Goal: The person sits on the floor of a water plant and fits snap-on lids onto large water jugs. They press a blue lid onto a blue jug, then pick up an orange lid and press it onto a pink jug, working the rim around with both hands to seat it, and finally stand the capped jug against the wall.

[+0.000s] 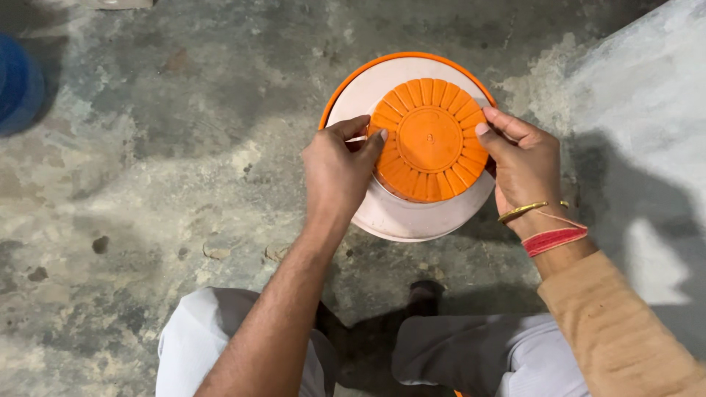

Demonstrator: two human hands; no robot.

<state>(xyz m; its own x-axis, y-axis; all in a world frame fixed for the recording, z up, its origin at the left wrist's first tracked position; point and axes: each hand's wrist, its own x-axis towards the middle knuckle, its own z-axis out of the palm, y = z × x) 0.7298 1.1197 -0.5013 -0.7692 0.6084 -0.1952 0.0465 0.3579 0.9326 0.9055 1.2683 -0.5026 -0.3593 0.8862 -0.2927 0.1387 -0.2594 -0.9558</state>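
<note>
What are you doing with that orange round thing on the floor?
A person crouches over a rough concrete floor and grips a ribbed orange lid with both hands. The left hand holds its left edge and the right hand holds its right edge. The lid sits on top of a round white container with an orange rim. Something blue stands at the far left.

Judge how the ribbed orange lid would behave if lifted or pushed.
The orange lid looks like moulded plastic, so probably stiff and light. Its ribs likely give both hands' fingers grip. Flat and round, it should slide rather than tip.
</note>
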